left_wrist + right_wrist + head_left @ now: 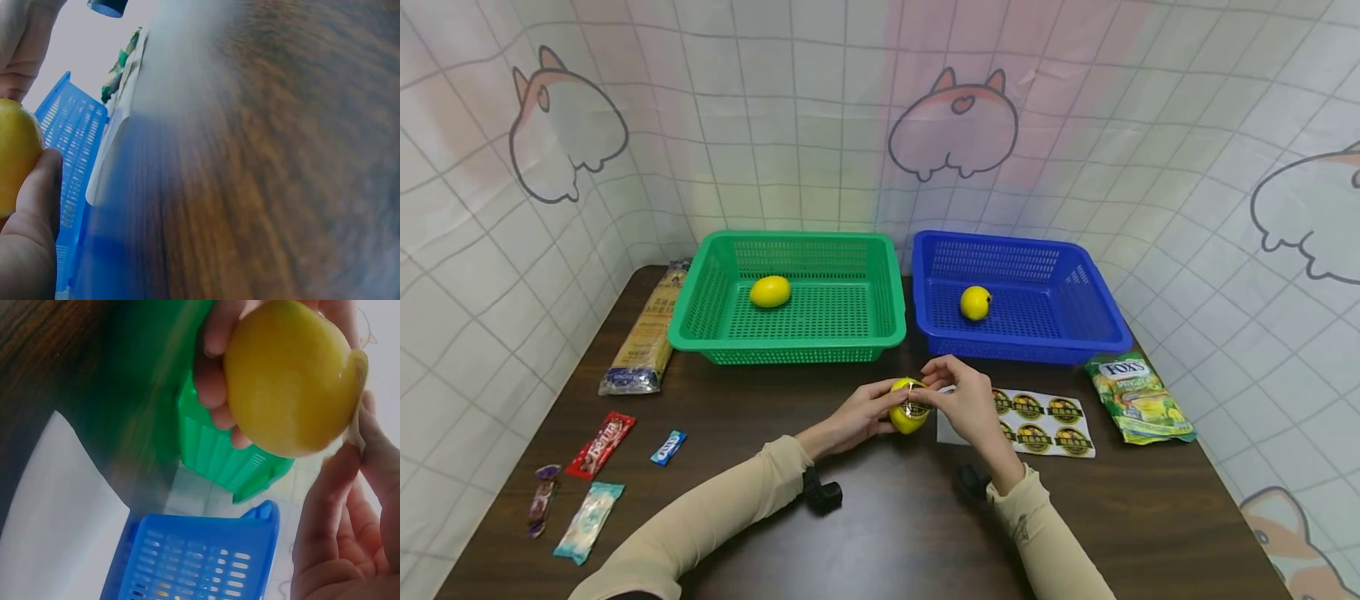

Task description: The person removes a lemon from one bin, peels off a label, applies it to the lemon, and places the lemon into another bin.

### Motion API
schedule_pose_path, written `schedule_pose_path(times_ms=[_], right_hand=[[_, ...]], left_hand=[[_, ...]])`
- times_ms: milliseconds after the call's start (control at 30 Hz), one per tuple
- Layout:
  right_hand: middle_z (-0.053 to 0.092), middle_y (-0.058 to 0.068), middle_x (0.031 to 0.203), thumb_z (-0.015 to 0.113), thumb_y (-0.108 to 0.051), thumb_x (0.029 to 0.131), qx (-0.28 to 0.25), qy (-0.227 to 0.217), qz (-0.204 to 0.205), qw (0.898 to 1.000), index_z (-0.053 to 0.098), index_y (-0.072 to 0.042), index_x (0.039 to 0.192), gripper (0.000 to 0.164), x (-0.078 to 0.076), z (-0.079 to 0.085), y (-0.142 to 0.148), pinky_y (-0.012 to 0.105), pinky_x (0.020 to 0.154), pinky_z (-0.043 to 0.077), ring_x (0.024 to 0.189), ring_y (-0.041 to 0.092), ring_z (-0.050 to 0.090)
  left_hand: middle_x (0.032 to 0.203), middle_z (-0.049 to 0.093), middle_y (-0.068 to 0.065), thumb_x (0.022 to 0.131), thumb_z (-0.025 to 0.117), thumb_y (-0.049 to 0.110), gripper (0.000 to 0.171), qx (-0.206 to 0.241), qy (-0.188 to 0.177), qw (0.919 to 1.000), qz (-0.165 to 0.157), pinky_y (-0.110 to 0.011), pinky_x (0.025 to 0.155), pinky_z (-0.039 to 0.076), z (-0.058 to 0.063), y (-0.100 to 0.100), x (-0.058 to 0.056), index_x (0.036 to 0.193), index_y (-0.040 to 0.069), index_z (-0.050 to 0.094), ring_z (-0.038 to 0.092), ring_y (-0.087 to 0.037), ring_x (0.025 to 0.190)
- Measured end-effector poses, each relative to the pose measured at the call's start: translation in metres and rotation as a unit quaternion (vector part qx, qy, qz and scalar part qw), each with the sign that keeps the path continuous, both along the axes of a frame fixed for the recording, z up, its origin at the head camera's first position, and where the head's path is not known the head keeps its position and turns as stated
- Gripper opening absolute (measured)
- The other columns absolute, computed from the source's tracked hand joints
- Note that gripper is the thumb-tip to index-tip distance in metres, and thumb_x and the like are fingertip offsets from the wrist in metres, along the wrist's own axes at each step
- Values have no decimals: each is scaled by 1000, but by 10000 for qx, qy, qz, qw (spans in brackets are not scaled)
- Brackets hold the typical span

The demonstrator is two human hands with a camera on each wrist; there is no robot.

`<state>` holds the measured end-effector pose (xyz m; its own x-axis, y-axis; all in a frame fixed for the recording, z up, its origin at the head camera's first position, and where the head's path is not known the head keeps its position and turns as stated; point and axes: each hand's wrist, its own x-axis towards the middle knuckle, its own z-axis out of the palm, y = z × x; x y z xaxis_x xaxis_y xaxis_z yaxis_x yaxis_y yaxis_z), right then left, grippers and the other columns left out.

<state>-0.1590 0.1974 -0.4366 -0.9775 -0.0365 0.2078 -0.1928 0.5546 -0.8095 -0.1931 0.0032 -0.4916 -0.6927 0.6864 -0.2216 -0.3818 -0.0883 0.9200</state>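
Gripping a yellow fruit between its thumb and fingers, the left hand meets the right hand, whose thumb and fingertip pinch the edge of a round sticker lying partly against the fruit's skin. The fruit sits between the two hands, above the dark wooden table. Just right of the right hand, and partly hidden behind it, lies a white sticker sheet; farther right is a green FOX'S bag. Beyond the left hand and to its left stands a green basket with one yellow fruit inside; beyond the right hand stands a blue basket, also with one. Well left of the left hand lie four small wrapped sweets, among them a red one, with a long clear packet farther off.
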Motion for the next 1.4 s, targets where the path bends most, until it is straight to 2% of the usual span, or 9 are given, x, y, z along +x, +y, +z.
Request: schedule_pose_path(times_ms=[200, 467, 667, 867, 933, 1267, 1400], right_hand=[[74, 10, 86, 87, -28, 73, -202, 31, -118, 9997, 69, -3, 102, 42, 0, -2, -1, 17, 67, 55, 74, 13, 67], [73, 13, 89, 85, -28, 78, -535, -337, 51, 9980, 69, -5, 101, 36, 0, -1, 0, 18, 67, 53, 74, 10, 63], [68, 15, 90, 79, -28, 85, -745, -887, 295, 9928, 67, -5, 104, 33, 2, -3, 3, 20, 62, 52, 69, 9, 59], [67, 17, 92, 72, -27, 91, -800, -1120, 473, 9894, 67, -3, 107, 29, 3, -4, 4, 39, 68, 62, 70, 8, 61], [68, 19, 95, 69, -27, 94, -763, -1161, 572, 9886, 67, -2, 110, 29, 2, -4, 4, 43, 71, 63, 72, 8, 63], [71, 22, 114, 64, -28, 97, -710, -1445, 1111, 9807, 63, -2, 123, 37, 4, -5, 10, 46, 81, 62, 92, 15, 70], [69, 23, 121, 66, -25, 96, -856, -1605, 1478, 9721, 59, -1, 129, 42, 6, -3, 15, 47, 84, 61, 101, 21, 71]], left_hand=[[150, 42, -25, 106, 47, 34, 58, 171, 48, 9998, 24, -36, 100, 56, 2, -2, 1, 153, 4, 32, 61, -20, 120], [153, 37, -29, 107, 44, 33, 60, 706, 9, 9974, -154, -36, 100, 55, 3, -3, 4, 152, -3, 29, 60, -14, 120], [153, 36, -29, 106, 46, 34, 63, 933, -55, 9956, -101, -36, 99, 56, 2, -5, 6, 153, -5, 27, 60, -12, 118], [152, 38, -28, 105, 47, 36, 67, 1043, -113, 9945, -29, -31, 94, 58, 4, -5, 8, 154, -5, 25, 63, -10, 114], [152, 38, -27, 105, 47, 38, 68, 1038, -118, 9945, -9, -31, 94, 58, 5, -5, 8, 154, -4, 25, 63, -11, 113], [156, 33, -28, 106, 45, 38, 65, 829, -342, 9960, 49, -35, 99, 56, 6, -5, 10, 155, -1, 26, 61, -12, 116], [155, 34, -27, 104, 47, 42, 71, 811, -336, 9961, 3, -35, 100, 55, 5, -5, 12, 155, -1, 25, 62, -13, 115]])
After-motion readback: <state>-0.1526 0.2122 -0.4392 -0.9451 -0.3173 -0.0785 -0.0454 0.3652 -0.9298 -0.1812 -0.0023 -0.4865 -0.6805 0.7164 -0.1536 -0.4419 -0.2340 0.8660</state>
